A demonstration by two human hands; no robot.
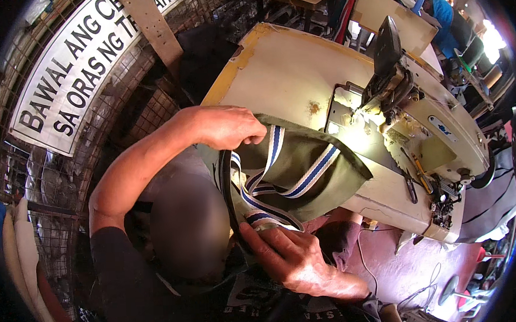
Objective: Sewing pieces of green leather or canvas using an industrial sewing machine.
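An olive-green cloth bag [300, 145] is spread between my two hands, partly over the edge of the sewing table. White webbing straps with blue stripes [315, 174] loop across it. My left hand [230, 127] is closed on the upper left edge of the bag, its fingers curled under. Below, my right hand [291, 257] grips the lower edge beside a striped strap, thumb and fingers around the cloth. A dark band runs along the bag's left edge between the hands. The bag's far end points toward the sewing machine [440, 124], whose lamp lights the needle area.
The worn cream sewing table [288, 62] has peeling yellowish edges. Small tools with orange and dark handles [418, 171] lie by the machine base. On the left stands a wire mesh wall with a white sign [73, 77]. Another person in blue [441, 20] is at the far right.
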